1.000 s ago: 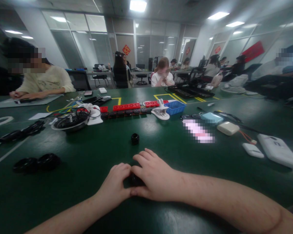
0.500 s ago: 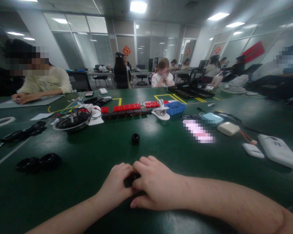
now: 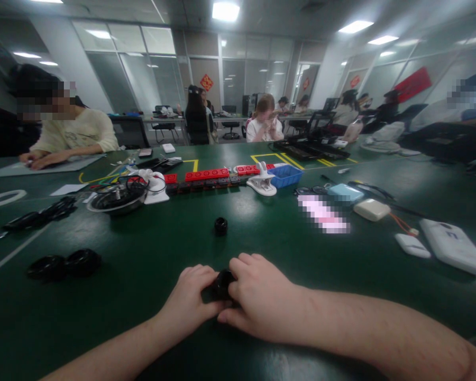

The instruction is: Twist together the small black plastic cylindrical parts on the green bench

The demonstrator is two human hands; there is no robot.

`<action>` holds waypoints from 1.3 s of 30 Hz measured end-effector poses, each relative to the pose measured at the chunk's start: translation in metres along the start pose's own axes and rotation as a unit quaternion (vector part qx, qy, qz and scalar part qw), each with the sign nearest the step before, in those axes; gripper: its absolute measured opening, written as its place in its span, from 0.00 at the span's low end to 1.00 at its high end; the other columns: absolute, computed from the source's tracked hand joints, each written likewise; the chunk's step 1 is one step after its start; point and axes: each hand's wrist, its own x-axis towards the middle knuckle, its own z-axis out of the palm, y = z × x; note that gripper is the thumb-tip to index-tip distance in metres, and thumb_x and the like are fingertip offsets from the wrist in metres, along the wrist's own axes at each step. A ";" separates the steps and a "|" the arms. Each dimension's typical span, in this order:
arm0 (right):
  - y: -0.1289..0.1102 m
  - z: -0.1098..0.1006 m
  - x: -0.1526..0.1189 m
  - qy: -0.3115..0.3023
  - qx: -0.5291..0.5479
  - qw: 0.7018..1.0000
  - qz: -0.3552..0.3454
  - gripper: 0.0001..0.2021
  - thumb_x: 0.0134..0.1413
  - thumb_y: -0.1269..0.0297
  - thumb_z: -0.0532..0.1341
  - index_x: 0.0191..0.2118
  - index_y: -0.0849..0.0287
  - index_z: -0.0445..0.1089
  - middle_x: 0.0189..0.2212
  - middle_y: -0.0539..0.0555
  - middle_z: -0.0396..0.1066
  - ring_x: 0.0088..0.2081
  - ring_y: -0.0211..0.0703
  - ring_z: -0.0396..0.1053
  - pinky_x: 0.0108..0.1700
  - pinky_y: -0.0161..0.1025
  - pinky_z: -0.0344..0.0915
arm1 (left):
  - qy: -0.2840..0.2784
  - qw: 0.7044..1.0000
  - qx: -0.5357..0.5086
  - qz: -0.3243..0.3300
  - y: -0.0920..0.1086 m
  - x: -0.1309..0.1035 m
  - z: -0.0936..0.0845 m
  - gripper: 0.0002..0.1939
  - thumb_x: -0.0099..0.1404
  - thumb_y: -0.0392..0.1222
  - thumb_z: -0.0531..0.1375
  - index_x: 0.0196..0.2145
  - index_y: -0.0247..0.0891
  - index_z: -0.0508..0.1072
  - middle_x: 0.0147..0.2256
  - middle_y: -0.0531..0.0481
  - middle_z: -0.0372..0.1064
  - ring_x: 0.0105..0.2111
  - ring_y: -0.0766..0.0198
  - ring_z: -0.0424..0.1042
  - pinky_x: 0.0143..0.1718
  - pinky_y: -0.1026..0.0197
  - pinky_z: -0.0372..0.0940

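While gripping black ring (image 3: 223,283) between left hand (image 3: 188,295) and right hand (image 3: 257,296) toward table's (image 3: 162,243) near edge, seems partway done, leaving untouched small ring (image 3: 221,226) beyond, two rings (image 3: 79,264) toward left edge.

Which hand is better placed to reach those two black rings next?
Probably the left hand: the two black rings lie out to its left, while the right hand is farther off.

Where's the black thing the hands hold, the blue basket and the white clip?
Held black thing (image 3: 222,283): head view, its uncovered part.
Blue basket (image 3: 288,180): head view, its front wall.
White clip (image 3: 263,185): head view, its lower part.
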 end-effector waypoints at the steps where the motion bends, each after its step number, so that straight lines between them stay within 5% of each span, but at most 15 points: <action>1: 0.000 0.000 0.000 0.001 -0.009 1.000 0.007 0.19 0.52 0.50 0.55 0.28 0.63 0.72 0.28 0.56 0.63 0.33 0.46 0.59 0.33 0.41 0.57 | 0.001 1.000 0.001 0.001 0.000 0.000 0.000 0.08 0.53 0.46 0.60 0.28 0.38 0.69 0.30 0.52 0.67 0.33 0.60 0.64 0.36 0.58 0.56; 11: 0.007 0.006 0.008 0.027 -0.058 0.996 0.067 0.25 0.54 0.45 0.50 0.31 0.65 0.71 0.29 0.58 0.64 0.35 0.49 0.61 0.33 0.43 0.58 | -0.005 1.000 0.015 0.004 0.000 -0.001 0.000 0.11 0.54 0.49 0.59 0.25 0.38 0.68 0.28 0.53 0.65 0.30 0.61 0.63 0.33 0.59 0.54; 26: 0.006 0.012 0.015 0.035 -0.051 0.997 0.054 0.30 0.50 0.38 0.47 0.32 0.65 0.68 0.30 0.58 0.64 0.33 0.48 0.62 0.33 0.44 0.60 | -0.008 0.999 0.039 0.005 -0.001 0.000 0.002 0.11 0.55 0.48 0.57 0.24 0.37 0.66 0.27 0.53 0.64 0.29 0.62 0.62 0.32 0.60 0.54; 39: 0.001 0.012 0.015 0.024 -0.034 0.998 0.055 0.25 0.48 0.42 0.54 0.32 0.64 0.67 0.31 0.58 0.65 0.34 0.48 0.62 0.33 0.44 0.61 | -0.019 0.999 0.037 -0.001 0.002 0.000 0.002 0.11 0.55 0.47 0.58 0.25 0.37 0.66 0.27 0.52 0.64 0.30 0.61 0.62 0.33 0.59 0.56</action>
